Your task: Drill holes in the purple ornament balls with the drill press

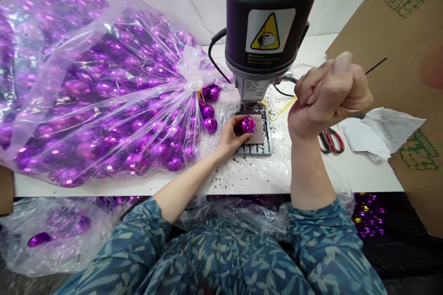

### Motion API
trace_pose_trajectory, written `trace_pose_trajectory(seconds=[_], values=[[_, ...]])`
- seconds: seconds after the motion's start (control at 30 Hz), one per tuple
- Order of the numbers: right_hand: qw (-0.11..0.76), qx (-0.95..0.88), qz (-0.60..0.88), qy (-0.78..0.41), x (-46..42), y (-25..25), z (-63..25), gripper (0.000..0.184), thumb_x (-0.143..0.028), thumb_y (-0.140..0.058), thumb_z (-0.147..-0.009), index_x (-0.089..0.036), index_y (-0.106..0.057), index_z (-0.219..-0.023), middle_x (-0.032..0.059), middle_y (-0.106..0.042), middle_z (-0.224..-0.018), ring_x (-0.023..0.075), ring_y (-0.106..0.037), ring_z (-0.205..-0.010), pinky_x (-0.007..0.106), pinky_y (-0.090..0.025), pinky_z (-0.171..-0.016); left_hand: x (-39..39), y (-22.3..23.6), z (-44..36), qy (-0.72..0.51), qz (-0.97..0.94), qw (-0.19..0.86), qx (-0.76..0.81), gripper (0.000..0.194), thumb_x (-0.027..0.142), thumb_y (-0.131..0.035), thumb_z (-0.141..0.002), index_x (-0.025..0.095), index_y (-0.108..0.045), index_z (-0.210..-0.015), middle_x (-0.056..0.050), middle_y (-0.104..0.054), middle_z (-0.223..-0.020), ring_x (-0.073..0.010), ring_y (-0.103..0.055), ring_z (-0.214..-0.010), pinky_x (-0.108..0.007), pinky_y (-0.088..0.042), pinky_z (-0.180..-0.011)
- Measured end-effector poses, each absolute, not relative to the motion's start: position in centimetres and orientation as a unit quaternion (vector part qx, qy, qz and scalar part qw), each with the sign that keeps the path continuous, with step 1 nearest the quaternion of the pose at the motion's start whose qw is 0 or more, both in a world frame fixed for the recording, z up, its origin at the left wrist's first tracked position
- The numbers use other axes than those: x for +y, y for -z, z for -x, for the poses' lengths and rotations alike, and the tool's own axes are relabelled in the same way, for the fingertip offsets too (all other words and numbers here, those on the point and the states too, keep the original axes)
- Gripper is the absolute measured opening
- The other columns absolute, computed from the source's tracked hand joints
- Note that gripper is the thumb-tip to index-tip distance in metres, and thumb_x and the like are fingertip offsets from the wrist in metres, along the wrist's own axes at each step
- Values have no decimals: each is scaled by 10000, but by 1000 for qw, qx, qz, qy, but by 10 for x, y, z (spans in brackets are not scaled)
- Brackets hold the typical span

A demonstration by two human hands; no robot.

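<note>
My left hand (232, 136) is closed round a shiny purple mirror-ball ornament (248, 124), thumb in front, fingers partly hidden behind. The ball sits over a brown board (258, 136) on the slotted metal base (256, 149) of a small bench drill press (272, 23). Just above the ball is the drill's chuck (248, 105); whether the bit touches the ball I cannot tell. My right hand (330, 94) is raised in a fist round the press's lever (291, 79), to the right of the motor head. A thin dark rod (376, 66) sticks out beyond that fist.
On the left lies a big tied clear bag (104, 97) of purple balls, with several loose ones (209, 117) beside its knot. Dark shavings dot the white table (277, 173). Red-handled scissors (331, 141), crumpled white paper (377, 131) and a cardboard box (391, 23) are to the right.
</note>
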State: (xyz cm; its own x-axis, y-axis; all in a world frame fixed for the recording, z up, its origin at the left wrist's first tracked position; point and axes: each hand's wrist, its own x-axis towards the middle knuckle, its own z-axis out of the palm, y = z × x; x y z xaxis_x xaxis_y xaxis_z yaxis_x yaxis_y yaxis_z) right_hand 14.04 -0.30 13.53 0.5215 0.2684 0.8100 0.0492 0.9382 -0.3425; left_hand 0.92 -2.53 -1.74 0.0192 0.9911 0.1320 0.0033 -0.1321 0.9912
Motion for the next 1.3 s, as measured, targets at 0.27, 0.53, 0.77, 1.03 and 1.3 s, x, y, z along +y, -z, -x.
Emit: trace_pose_trajectory(seconds=[0.27,0.53,0.77,1.03,1.3], values=[[870,-449,204,-19,6,-118,-144,698,-562,-674,-920,-207,-185,-571,-47,-69,-502,44,-177,-393,276,-175,-397,-25,19,-9,-525,-536,475,461,528,179,-942,-724,235,-672,-1173,-78,-696,-1208,-283,-649,-1221,-482,-472,-1167],[890,-439,117,27,19,-101,-145,681,-445,-710,-885,-179,-165,-577,-68,-74,-477,21,-76,-374,247,-101,-375,-25,25,-7,-501,-583,443,462,504,252,-893,-806,249,-629,-1235,-93,-690,-1285,-290,-642,-1245,-536,-451,-1214],[885,-453,96,37,21,-81,-151,634,-385,-688,-890,-179,-165,-597,-85,-57,-433,18,-84,-348,227,-169,-361,-24,24,-11,-514,-569,465,443,520,281,-910,-801,240,-606,-1221,-98,-709,-1248,-271,-672,-1189,-490,-509,-1151],[849,-466,246,-33,3,-142,-140,637,-426,-629,-969,-188,-199,-563,-70,-265,-469,2,-310,-415,217,-212,-492,-18,45,-13,-546,-587,402,443,582,322,-956,-755,219,-616,-1217,-99,-732,-1194,-269,-715,-1114,-498,-579,-1040],[805,-504,292,-109,32,-189,-148,482,-71,-453,-952,-258,-227,-571,-82,-202,-476,35,-217,-413,242,-238,-479,-20,43,-14,-538,-603,356,470,568,305,-952,-754,206,-642,-1219,-90,-735,-1182,-255,-714,-1098,-461,-598,-985]])
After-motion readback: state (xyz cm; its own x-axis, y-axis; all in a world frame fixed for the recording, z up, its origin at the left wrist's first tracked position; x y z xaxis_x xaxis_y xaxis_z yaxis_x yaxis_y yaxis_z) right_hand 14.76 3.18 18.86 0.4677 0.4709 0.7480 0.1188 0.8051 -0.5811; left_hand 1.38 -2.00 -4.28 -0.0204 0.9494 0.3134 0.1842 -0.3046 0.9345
